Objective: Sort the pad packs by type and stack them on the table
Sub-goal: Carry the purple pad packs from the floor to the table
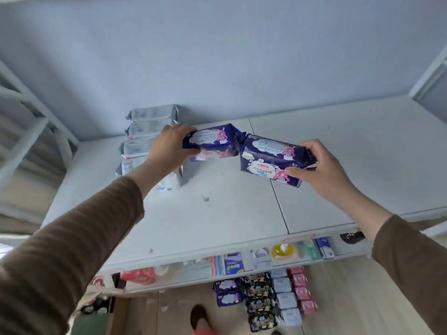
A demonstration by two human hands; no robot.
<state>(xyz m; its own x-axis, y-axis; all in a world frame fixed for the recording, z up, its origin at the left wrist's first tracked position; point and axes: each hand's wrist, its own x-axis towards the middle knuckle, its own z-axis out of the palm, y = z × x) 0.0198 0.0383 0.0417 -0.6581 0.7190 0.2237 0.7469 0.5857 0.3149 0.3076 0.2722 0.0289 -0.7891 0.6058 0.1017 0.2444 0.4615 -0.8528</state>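
I hold two dark blue pad packs with pink cartoon prints above the white table (217, 213). My left hand (169, 146) grips the left blue pack (215, 141) by its left end, close to a stack of pale grey-white packs (145, 139) at the back left by the wall. My right hand (321, 165) grips the right blue pack (271, 158) by its right end. The two blue packs nearly touch end to end in the air.
On the floor below the table's front edge lie rows of packs: blue (228, 292), black (260, 301), pale grey (285, 301) and pink (303, 291). A lower shelf holds mixed packets, one yellow (283, 252). Metal frames stand at far left and right.
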